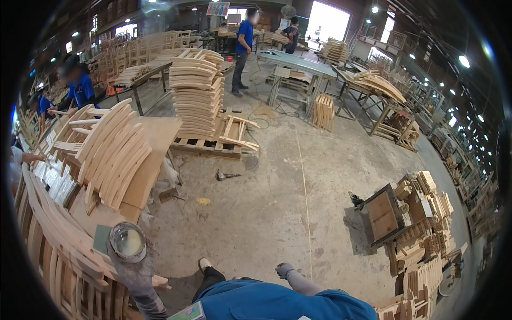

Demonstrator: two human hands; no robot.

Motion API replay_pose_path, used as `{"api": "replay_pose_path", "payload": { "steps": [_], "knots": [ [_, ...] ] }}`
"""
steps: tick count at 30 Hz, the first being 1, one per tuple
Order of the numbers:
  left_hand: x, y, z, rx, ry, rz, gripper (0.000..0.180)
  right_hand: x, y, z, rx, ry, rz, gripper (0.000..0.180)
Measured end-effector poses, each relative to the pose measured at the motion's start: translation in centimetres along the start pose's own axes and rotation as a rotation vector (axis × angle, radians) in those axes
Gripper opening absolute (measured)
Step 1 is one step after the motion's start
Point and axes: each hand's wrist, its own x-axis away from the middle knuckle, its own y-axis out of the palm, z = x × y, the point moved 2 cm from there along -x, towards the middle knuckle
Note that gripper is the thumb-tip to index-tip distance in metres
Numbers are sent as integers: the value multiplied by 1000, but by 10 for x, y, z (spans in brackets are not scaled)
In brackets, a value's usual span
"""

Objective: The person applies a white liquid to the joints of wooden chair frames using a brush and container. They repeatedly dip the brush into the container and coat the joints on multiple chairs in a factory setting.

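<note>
My left hand (128, 266), in a grey glove, is wrapped round a round container (128, 242) with a pale, milky liquid inside. It holds the container upright beside a stack of curved wooden pieces (58, 234) at the lower left. A small greenish square (101, 238) shows just left of the container. My right hand (285, 270), gloved too, hangs over the concrete floor in front of my body. Its fingers look curled in, and I see nothing in them.
Curved wooden slats (117, 160) lie on a table at left. Behind, a tall wooden stack (197, 96) stands on a pallet (208, 148). A power tool (226, 175) lies on the floor. At right is a dark-edged cart (381, 213) beside wood piles. People in blue work further off.
</note>
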Motion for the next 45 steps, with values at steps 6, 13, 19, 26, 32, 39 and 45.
{"api": "replay_pose_path", "payload": {
  "steps": [6, 13, 19, 26, 32, 39, 45],
  "knots": [
    [1, -6, 6, 841, -379, 128, 56, -3, 0, -20, 134, -64, -58, 40],
    [3, -16, -1, 260, -134, 12, 49, 1, -2, -37, 81, -63, -18, 43],
    [0, -3, 20, 685, -334, 128, 51, -4, 1, -19, 206, -117, 11, 42],
    [4, 4, 22, 891, -440, 97, 57, 2, 2, 2, 50, -10, -64, 28],
    [6, 13, 34, 743, -396, 245, 79, 7, -5, 6, 18, 13, 4, 32],
    [8, 3, 18, 457, -215, 43, 46, -5, 4, -14, -14, 0, -90, 32],
    [2, 13, 31, 929, -544, 135, 36, -11, 5, -29, 20, -13, -142, 39]
  ]
}}
